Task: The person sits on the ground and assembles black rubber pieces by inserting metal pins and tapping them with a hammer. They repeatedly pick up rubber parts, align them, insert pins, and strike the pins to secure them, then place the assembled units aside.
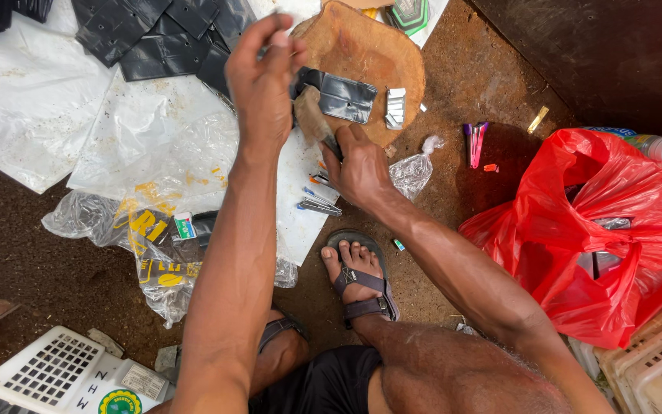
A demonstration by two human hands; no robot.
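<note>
Black strip [339, 96] lies on the far wooden block [362, 46], pinned by the clenched right hand [358, 165]; left hand [262, 73] pinches its raised end taut.

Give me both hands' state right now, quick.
Left hand: closed, pinching the dark sheet piece.
Right hand: closed on a tool handle.

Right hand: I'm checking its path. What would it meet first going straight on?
The right hand points up-frame; likely first the black sheet piece on the wooden block, though depth is unclear.
</note>
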